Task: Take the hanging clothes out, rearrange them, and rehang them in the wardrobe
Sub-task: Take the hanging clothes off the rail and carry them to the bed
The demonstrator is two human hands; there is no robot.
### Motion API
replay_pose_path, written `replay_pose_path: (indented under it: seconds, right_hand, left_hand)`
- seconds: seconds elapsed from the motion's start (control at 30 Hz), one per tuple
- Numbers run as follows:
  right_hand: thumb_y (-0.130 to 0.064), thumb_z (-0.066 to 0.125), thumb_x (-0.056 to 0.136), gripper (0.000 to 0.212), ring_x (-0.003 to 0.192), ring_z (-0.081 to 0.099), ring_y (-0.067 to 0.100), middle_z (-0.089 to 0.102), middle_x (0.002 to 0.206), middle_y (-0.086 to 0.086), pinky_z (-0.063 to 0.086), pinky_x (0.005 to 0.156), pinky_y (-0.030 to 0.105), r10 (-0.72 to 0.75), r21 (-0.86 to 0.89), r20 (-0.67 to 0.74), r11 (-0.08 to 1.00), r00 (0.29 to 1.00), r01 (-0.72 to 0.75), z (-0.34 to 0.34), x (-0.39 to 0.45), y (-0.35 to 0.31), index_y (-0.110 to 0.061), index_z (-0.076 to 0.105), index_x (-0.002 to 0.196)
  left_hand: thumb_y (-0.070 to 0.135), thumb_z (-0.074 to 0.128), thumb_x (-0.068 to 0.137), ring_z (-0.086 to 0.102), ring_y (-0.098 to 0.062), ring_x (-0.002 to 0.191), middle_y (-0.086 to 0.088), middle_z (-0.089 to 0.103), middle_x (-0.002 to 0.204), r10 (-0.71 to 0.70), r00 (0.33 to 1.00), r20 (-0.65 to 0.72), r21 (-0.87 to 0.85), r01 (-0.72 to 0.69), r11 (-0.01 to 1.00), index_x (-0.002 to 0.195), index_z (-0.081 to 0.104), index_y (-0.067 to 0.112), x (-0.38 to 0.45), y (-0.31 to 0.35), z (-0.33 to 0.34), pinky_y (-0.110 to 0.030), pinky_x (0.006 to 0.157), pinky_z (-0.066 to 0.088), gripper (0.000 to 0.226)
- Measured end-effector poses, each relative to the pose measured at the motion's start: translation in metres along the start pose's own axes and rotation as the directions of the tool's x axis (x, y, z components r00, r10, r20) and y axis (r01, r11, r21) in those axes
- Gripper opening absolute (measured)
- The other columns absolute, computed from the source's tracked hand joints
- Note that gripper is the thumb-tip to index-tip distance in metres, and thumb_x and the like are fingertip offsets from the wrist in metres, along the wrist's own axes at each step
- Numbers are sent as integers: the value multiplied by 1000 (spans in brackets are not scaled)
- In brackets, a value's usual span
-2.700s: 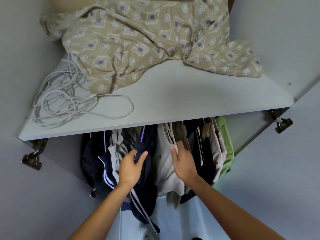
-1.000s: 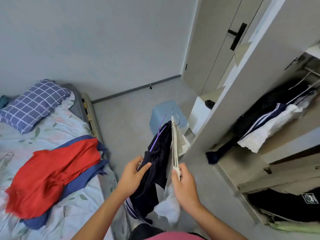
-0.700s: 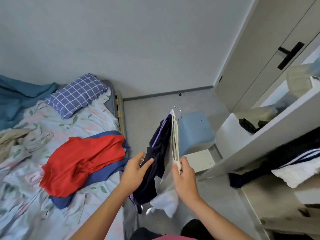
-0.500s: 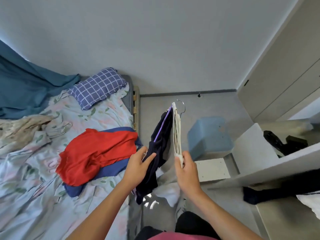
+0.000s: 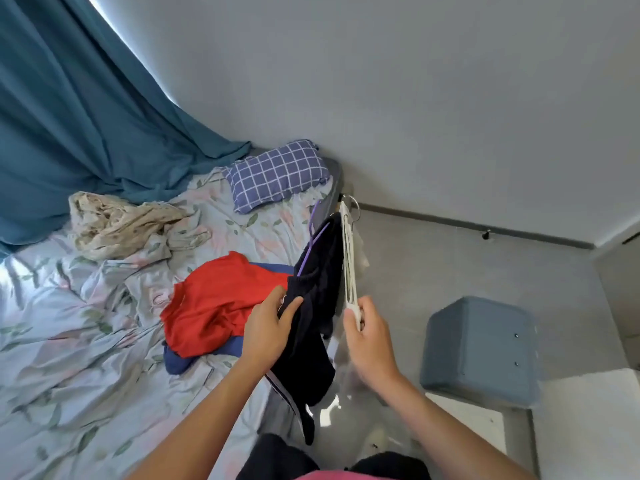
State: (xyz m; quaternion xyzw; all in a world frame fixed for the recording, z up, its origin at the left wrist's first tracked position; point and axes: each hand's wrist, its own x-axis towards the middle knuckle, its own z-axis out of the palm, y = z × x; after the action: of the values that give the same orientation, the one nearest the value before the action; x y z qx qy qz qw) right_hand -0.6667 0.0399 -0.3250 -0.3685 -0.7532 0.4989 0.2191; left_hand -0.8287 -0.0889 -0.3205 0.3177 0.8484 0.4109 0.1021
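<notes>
My fingers [image 5: 291, 304] on the left hand [image 5: 266, 330] curl around the dark garment [image 5: 313, 306], thumb on the near side and the others tucked behind the cloth, so they are clamped on it near its upper part. The garment hangs from a purple hanger [image 5: 313, 237], whose thin arm shows along its top edge; the fabric drops past my wrist, and a white stripe runs along its lower hem. The fingers of my right hand [image 5: 370, 337] pinch the bottom end of a white hanger [image 5: 349, 258], which stands nearly upright with its metal hook at the top. A pale garment [image 5: 362, 258] hangs behind that hanger, but only a sliver of it shows, so I cannot tell its shape. The two hangers are just beside each other, dark cloth pressed close to the white frame, both held out in the air over the edge of the bed [image 5: 69, 358].

On the bed lies a red garment [image 5: 221, 299] atop a blue one [image 5: 194, 358], near my left hand. Farther back sit a crumpled beige cloth [image 5: 117, 220] and a checked pillow [image 5: 277, 173]. A teal curtain [image 5: 69, 116] spills onto the bed. A grey-blue stool [image 5: 481, 351] stands on the floor [image 5: 450, 265] to my right.
</notes>
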Motion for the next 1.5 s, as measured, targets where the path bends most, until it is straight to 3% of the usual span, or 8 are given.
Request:
replay_pose_path:
  seconds: [0.27, 0.47, 0.7, 0.93, 1.1, 1.23, 1.37, 1.5]
  right_hand:
    - [-41, 45, 101, 25, 54, 38, 11, 45, 63, -8, 38, 53, 41, -46, -74, 91, 996, 995, 53, 58, 59, -20, -30, 36, 81]
    - [-38, 46, 101, 27, 52, 38, 8, 43, 60, -12, 30, 47, 20, -75, -75, 91, 994, 993, 82, 103, 104, -28, -34, 35, 78]
    - [-30, 47, 105, 31, 51, 37, 9, 43, 62, -10, 31, 49, 29, -30, -121, 214, 991, 976, 56, 170, 147, -29, -32, 34, 78]
    - [-24, 46, 106, 37, 49, 37, 9, 45, 58, -11, 30, 48, 25, -11, -133, 329, 989, 944, 58, 255, 205, -34, -39, 31, 76]
    - [-29, 45, 103, 23, 57, 40, 20, 41, 61, -3, 40, 62, 56, 65, -129, 428, 992, 901, -10, 331, 230, -25, -25, 35, 82]
    - [-31, 43, 101, 23, 56, 40, 14, 44, 62, -6, 40, 62, 56, 106, -176, 498, 984, 860, -20, 382, 253, 5, -27, 35, 80]
    - [-27, 44, 103, 22, 58, 46, 22, 47, 63, 0, 42, 62, 53, 154, -240, 545, 970, 824, -23, 444, 263, 38, -23, 39, 83]
    - [-24, 46, 103, 21, 60, 48, 23, 51, 65, -1, 42, 64, 49, 207, -273, 580, 961, 788, -51, 511, 261, 62, -21, 39, 84]
  left_hand:
    - [46, 62, 103, 37, -12, 54, 5, 45, 60, -76, 994, -82, -32, 73, 997, 77, 37, 27, 44, -40, -24, -40, 54, 36, 41]
    - [49, 63, 101, 43, -14, 55, 9, 53, 65, -130, 988, -84, -12, 130, 991, 77, 36, 29, 85, -77, -31, -36, 53, 33, 42]
    - [48, 64, 100, 39, -19, 56, 6, 48, 64, -248, 959, -140, -15, 249, 969, 77, 32, 27, 120, -127, -46, -35, 53, 32, 44]
    - [45, 58, 94, 43, -21, 55, -4, 51, 61, -425, 888, -174, -88, 416, 905, 83, 38, 22, 154, -194, -62, -41, 53, 35, 33]
    - [39, 49, 86, 50, -31, 59, -5, 53, 62, -556, 813, -176, -90, 549, 831, 91, 42, 23, 167, -254, -70, -45, 57, 42, 18]
    - [34, 52, 100, 60, -37, 71, -3, 63, 75, -601, 778, -183, 17, 614, 789, 101, 39, 25, 175, -314, -70, -47, 63, 48, 16]
    - [27, 55, 104, 63, -36, 74, -1, 62, 78, -598, 778, -192, 99, 622, 777, 104, 37, 24, 180, -376, -69, -44, 61, 42, 19]
    - [32, 50, 107, 65, -27, 82, 5, 66, 88, -641, 711, -289, 108, 689, 716, 107, 50, 22, 178, -433, -67, -41, 64, 42, 10]
